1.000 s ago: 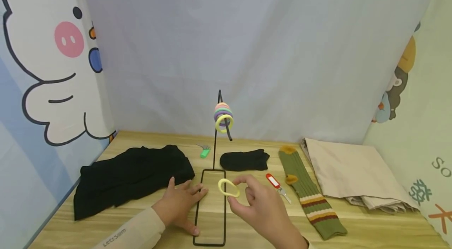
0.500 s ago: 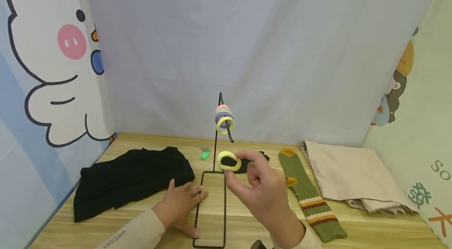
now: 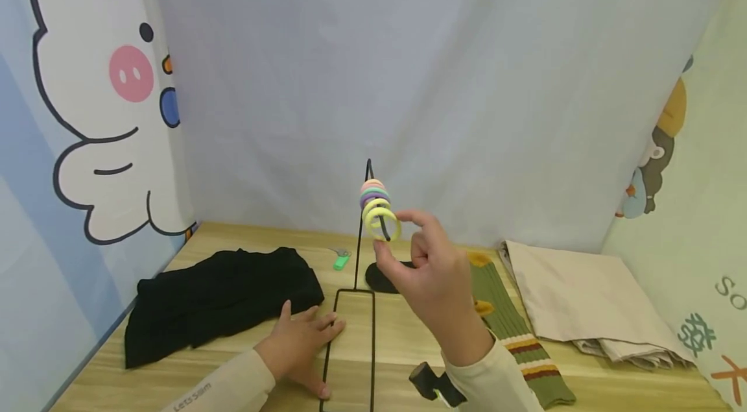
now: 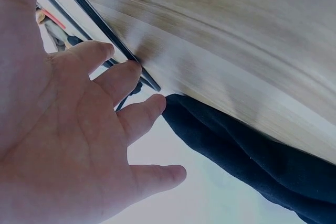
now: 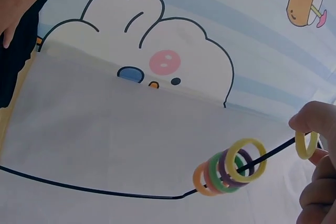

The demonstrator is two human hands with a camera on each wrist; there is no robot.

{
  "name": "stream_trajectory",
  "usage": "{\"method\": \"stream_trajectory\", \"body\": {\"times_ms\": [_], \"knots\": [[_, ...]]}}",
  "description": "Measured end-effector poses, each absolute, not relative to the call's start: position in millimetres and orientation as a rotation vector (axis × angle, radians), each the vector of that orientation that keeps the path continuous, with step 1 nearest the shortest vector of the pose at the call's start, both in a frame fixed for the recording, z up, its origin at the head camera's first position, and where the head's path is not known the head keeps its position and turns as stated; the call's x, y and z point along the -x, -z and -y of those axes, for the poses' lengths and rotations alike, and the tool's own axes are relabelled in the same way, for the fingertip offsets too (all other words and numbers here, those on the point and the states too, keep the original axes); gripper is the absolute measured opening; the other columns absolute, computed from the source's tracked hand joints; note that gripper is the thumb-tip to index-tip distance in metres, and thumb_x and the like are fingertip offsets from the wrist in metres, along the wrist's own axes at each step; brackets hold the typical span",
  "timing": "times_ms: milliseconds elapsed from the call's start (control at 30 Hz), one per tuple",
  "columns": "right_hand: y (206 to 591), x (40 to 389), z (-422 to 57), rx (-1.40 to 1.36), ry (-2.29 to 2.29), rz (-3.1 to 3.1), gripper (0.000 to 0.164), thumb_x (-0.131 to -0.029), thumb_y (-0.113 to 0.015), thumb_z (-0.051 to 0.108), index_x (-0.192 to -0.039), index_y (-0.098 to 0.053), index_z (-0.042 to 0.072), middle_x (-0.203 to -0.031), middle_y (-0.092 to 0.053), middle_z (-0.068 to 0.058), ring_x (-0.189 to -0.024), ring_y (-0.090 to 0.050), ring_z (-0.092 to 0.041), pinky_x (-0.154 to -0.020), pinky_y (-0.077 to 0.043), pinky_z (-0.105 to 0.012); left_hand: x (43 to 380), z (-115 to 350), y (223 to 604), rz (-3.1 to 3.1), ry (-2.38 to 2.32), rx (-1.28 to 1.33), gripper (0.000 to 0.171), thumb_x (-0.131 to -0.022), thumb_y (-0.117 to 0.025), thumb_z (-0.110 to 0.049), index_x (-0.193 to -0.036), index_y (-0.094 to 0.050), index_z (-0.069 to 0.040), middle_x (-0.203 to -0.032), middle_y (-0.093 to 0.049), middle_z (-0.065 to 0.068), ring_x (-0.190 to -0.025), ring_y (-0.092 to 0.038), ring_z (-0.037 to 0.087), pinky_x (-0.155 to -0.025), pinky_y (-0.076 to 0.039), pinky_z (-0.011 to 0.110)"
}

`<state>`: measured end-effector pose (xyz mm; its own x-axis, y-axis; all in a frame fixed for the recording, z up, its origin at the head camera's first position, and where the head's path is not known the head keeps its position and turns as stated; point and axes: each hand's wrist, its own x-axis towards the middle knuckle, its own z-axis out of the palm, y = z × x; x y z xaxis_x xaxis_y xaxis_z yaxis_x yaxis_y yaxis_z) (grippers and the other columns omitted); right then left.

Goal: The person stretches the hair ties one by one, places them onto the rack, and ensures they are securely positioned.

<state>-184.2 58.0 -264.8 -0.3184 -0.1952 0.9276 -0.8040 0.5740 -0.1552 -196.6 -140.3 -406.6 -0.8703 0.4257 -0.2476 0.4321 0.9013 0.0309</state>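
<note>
My right hand [image 3: 434, 276] pinches a yellow hair tie [image 5: 299, 148] between thumb and forefinger at the free end of a black wire stand's arm [image 5: 278, 150]. In the head view the arm's tip shows through this ring. Orange, pink, green, purple and yellow hair ties [image 5: 230, 156] hang further back on the arm. With fingers spread, my left hand [image 3: 300, 337] rests at the left side of the stand's rectangular base [image 3: 373, 347]. Its fingertips and thumb lie on the base wire, close to a black cloth garment [image 3: 222, 302].
A key with a green tag [image 3: 341, 262] and a partly hidden black sock [image 3: 382, 279] lie behind the base. To the right are a green striped sock [image 3: 502, 302] and a folded beige cloth [image 3: 583, 289]. A light curtain [image 3: 467, 107] hangs behind the table.
My right hand has risen from above the base to the arm's end, carrying the yellow hair tie. It now covers the red-tagged key's spot. My left hand stays on the base.
</note>
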Motion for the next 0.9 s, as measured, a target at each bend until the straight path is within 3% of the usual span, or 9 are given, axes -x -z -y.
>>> {"method": "stream_trajectory", "body": {"times_ms": [400,900], "knots": [[288,212,-59,-0.7,-0.735,1.931,0.038,-0.073,-0.074,0.019,-0.104,-0.058,0.003,-0.044,-0.023,0.009,-0.039,-0.012,0.003,-0.035,-0.013,-0.013,203,137,410,-2.804,0.082,-0.672,0.105,-0.055,-0.065,-0.076,-0.144,-0.033,-0.031,-0.15,-0.033,-0.005,-0.137,-0.032,0.029,-0.101,-0.018,0.07],[327,203,-65,-0.577,-0.781,2.203,0.04,-0.076,-0.075,0.026,-0.108,-0.058,0.006,-0.048,-0.02,0.016,-0.038,-0.007,0.007,-0.036,-0.01,-0.009,212,145,412,-2.835,-0.014,-0.719,0.108,-0.051,-0.064,-0.079,-0.143,-0.035,-0.03,-0.146,-0.039,0.0,-0.136,-0.033,0.03,-0.099,-0.018,0.072]]}}
